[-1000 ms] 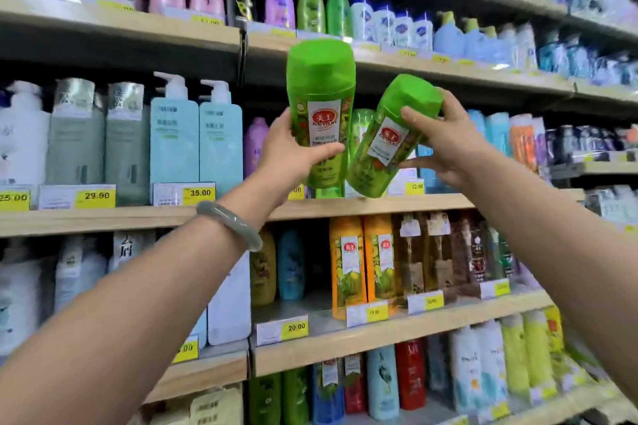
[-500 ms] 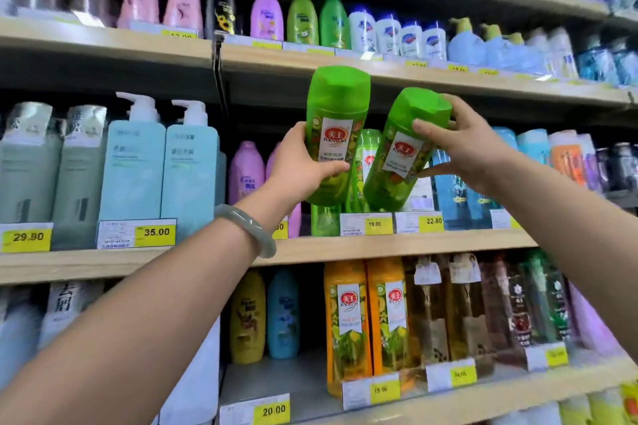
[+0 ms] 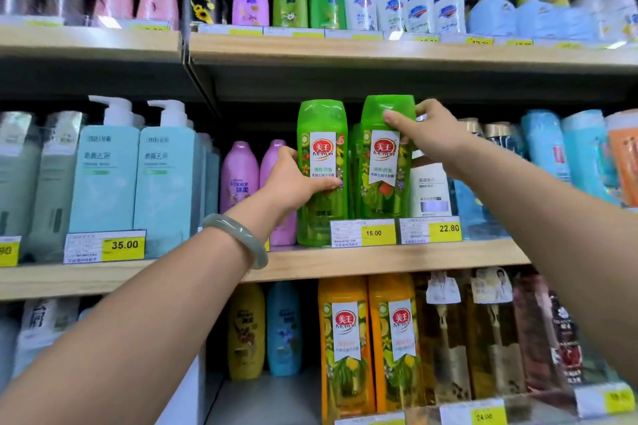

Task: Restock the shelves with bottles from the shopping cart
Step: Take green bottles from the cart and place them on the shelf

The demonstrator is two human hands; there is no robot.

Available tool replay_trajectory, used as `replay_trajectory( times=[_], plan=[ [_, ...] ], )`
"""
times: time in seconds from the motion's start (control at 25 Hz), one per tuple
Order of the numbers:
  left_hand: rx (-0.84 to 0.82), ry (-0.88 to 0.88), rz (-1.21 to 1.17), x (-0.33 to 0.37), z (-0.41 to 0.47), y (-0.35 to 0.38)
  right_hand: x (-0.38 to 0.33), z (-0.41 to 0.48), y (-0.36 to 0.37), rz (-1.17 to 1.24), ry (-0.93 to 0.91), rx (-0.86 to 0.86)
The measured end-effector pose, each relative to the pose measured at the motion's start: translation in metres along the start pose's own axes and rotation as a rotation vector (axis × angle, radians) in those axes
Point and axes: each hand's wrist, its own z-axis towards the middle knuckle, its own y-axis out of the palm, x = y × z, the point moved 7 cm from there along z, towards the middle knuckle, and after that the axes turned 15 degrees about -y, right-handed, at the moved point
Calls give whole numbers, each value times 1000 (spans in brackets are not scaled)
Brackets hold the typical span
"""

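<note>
Two green bottles with red-and-white labels stand upright side by side on the middle wooden shelf (image 3: 345, 260). My left hand (image 3: 293, 185) grips the left green bottle (image 3: 322, 134) around its lower body, thumb across the label. My right hand (image 3: 426, 133) holds the right green bottle (image 3: 383, 183) near its cap, thumb on the front. Both bottles' bases sit behind the yellow price tags (image 3: 378, 233). More green bottles show dimly between and behind them. The shopping cart is out of view.
Pink bottles (image 3: 240, 176) stand just left of my left hand, light blue pump bottles (image 3: 103, 176) farther left. A white bottle (image 3: 429, 190) and blue bottles stand on the right. The upper shelf (image 3: 379, 50) hangs close above. Orange bottles (image 3: 345, 348) fill the shelf below.
Both green bottles came down from a tilted, raised position in front of the shelf and now stand upright on the middle shelf. The camera has moved closer.
</note>
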Motion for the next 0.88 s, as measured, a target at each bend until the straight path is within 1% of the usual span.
replay_trajectory(
  times=[0.16,0.24,0.4,0.52,0.64,0.72,0.8,0.88],
  plan=[
    [2,-83,-4,-12,8,2,14,6,22,-95,-20,99],
    [1,-95,15,-15,11,5,22,8,31,-127,9,134],
    [-25,-111,-3,-21,18,4,43,9,41,-214,86,136],
    [-42,-123,5,-25,22,3,52,4,35,-218,94,149],
    [-88,-146,51,-29,23,2,46,-3,32,-280,49,141],
    [-104,-158,162,-32,22,0,38,-15,33,-393,-11,138],
    [-108,-182,306,-34,17,-1,28,-32,38,-555,-130,108],
    [-112,-219,374,-34,12,-1,25,-48,49,-712,-248,7]
  ],
)
